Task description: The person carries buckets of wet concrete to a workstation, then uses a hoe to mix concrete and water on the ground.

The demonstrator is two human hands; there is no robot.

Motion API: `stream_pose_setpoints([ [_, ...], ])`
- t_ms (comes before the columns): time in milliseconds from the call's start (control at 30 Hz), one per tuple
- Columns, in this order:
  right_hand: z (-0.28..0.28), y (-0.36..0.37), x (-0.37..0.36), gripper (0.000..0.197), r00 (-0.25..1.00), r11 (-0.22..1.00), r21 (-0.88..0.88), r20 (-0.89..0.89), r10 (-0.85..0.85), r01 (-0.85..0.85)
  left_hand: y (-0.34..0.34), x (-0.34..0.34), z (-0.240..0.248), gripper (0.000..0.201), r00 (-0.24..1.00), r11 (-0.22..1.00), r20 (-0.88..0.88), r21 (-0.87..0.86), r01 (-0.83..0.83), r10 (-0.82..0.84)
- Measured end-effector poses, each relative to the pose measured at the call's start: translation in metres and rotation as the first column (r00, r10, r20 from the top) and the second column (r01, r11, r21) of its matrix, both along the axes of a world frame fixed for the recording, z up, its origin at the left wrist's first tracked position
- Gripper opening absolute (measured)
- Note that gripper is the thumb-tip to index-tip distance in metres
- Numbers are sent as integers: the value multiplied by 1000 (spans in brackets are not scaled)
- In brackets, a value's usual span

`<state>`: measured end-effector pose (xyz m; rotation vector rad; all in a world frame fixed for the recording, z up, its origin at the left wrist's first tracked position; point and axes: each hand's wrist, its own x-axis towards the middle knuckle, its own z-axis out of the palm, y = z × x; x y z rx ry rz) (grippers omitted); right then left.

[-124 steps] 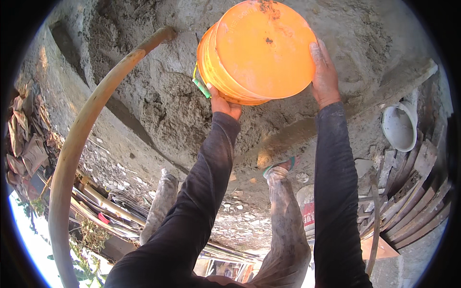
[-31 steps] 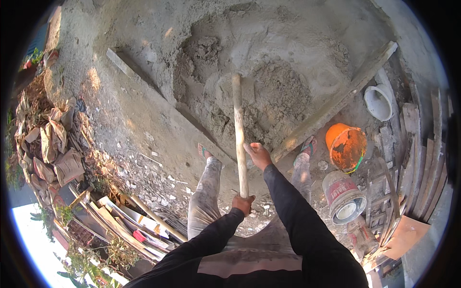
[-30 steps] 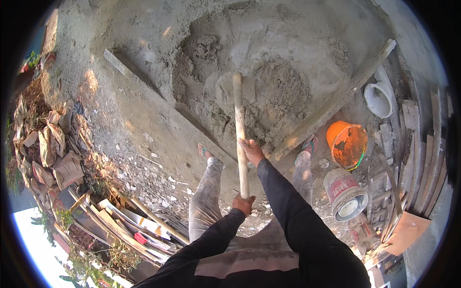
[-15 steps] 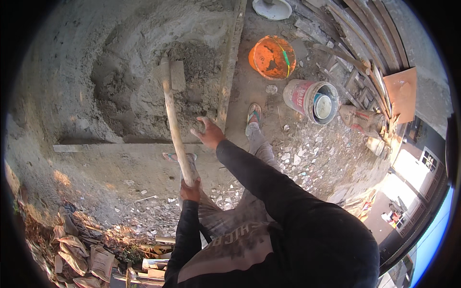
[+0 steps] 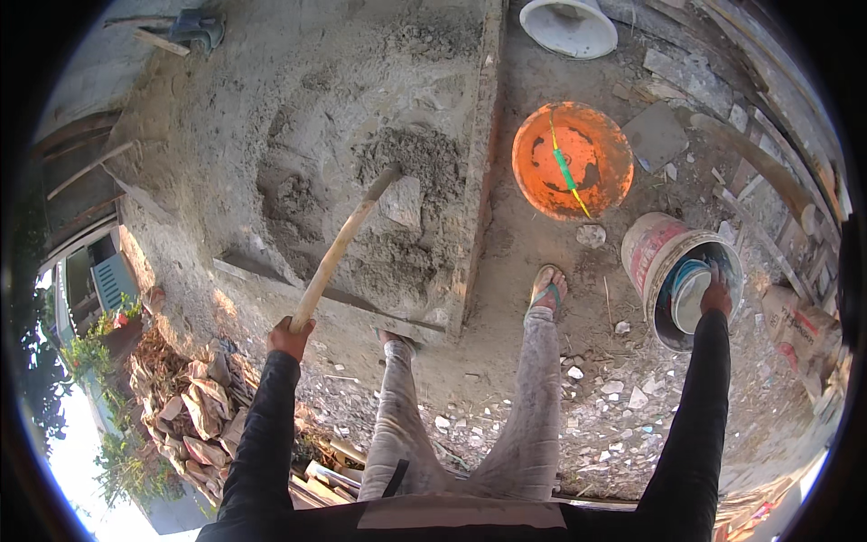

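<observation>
My left hand [image 5: 291, 339] is closed round the lower end of the wooden handle of a hoe [image 5: 348, 237]. The hoe's flat, mortar-coated blade rests in a heap of wet grey mortar [image 5: 420, 163]. On the right, my right hand [image 5: 716, 296] reaches into the mouth of a tilted, dirty white bucket [image 5: 652, 248]. Its fingers are stretched out beside the rim of a small white tub [image 5: 692, 298] inside that bucket. Whether the fingertips touch the tub, I cannot tell.
An orange bucket [image 5: 587, 135] with a green-gripped handle stands beyond my right foot. Farther back is a white basin [image 5: 571, 27]. Boards [image 5: 488, 144] edge the mortar bed. At the far right lie planks and a cement sack [image 5: 795, 330]; crumpled sacks [image 5: 203, 406] lie on the left.
My right hand has moved from open air near the hoe handle to the white bucket on the right. My left hand, still gripping the hoe, has shifted left in view, and the handle slants more.
</observation>
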<state>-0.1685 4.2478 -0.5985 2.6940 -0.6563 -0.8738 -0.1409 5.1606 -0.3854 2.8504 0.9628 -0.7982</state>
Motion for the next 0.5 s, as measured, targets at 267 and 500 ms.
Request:
stream_pose_setpoints([
  [267,-23,-8,12,52,957,977,126,-214,195,-171,-38,21,25,38,931,930,-123,-94,-355,343],
  [500,-37,90,7,64,999,997,-63,21,-33,35,-47,21,29,33,940,938,-93,-85,-337,330],
])
